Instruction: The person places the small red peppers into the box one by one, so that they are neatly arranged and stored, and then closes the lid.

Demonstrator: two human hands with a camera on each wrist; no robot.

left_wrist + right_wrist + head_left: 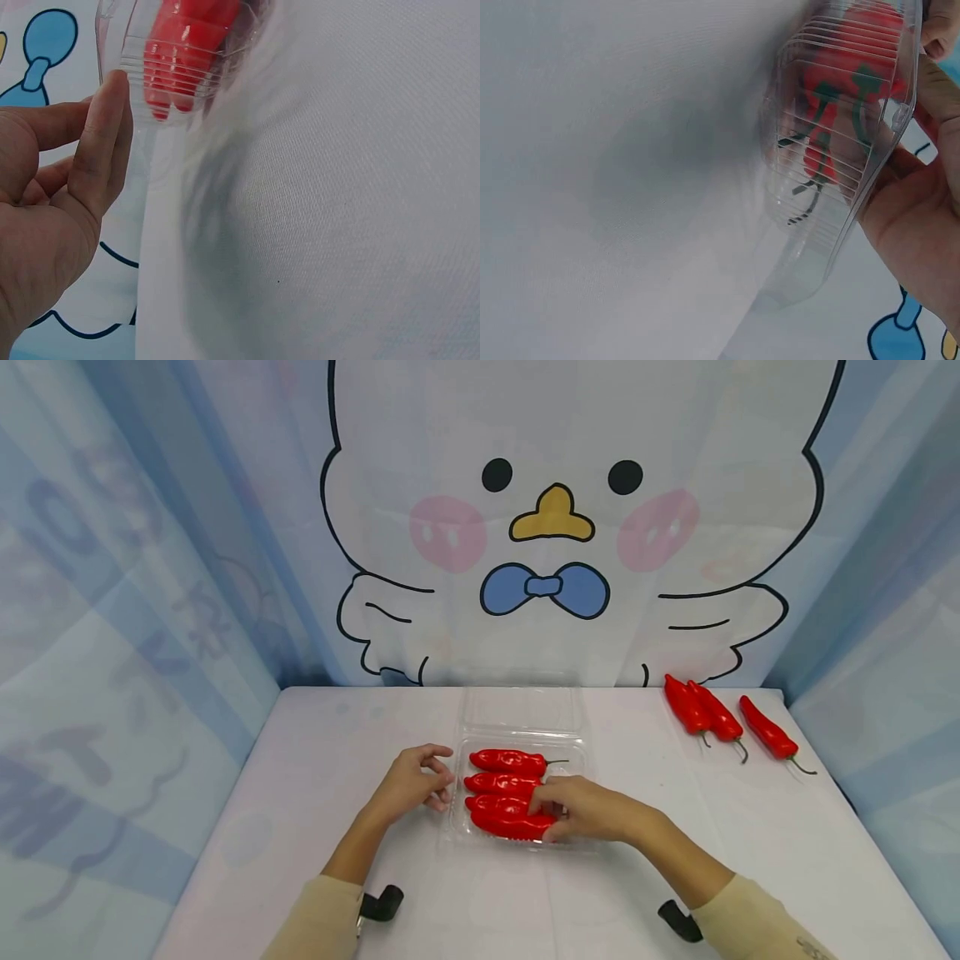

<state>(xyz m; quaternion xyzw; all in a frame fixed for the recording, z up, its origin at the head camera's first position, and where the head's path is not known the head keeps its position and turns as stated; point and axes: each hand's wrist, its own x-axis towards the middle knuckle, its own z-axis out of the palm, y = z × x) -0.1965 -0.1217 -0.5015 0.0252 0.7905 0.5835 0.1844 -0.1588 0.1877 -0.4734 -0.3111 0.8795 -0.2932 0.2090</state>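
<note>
Your left hand (pixel 408 785) sits just left of the box (pixel 576 757), fingertips at its left edge; can't tell if they touch. Your right hand (pixel 592 808) comes in over the box's right edge, fingers on the right end of the front pepper (pixel 504 825). Three more peppers (pixel 506 762) lie in the box, lined up behind that one. Lid (pixel 522 710) is behind the box, beyond both sets of fingers. Three loose peppers (pixel 768 728) lie on the table (pixel 645 893), well right of and behind your right fingers.
</note>
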